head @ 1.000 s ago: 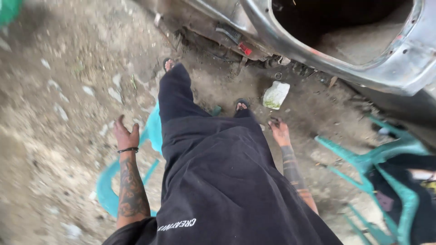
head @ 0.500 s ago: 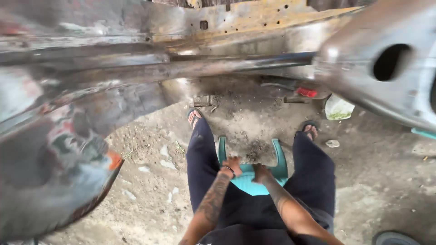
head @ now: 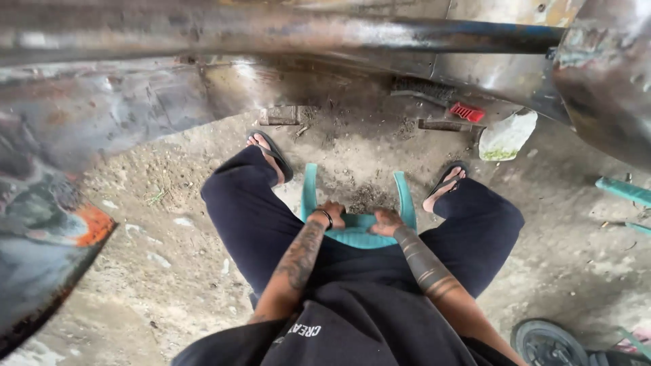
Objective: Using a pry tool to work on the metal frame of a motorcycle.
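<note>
I sit astride a low teal plastic chair [head: 358, 234] on bare dirt. My left hand [head: 332, 214] grips the front edge of the seat between my legs, and my right hand [head: 386, 222] grips the same edge just beside it. Both forearms are tattooed, and the left wrist carries a dark band. My legs in dark trousers spread to either side, with feet in black sandals [head: 271, 154] on the ground. A bare, rusty car body [head: 203, 61] hangs right above and in front of me.
Under the car lie a wire brush with a red handle [head: 444, 99], a metal block [head: 281, 115] and a crumpled white bag [head: 505, 135]. A teal frame [head: 624, 191] lies at the right, a dark wheel [head: 549, 342] at lower right.
The view swung from the side of the chair to facing the car body. Both hands came together onto the seat's front edge, and I now sit closer under the car.
</note>
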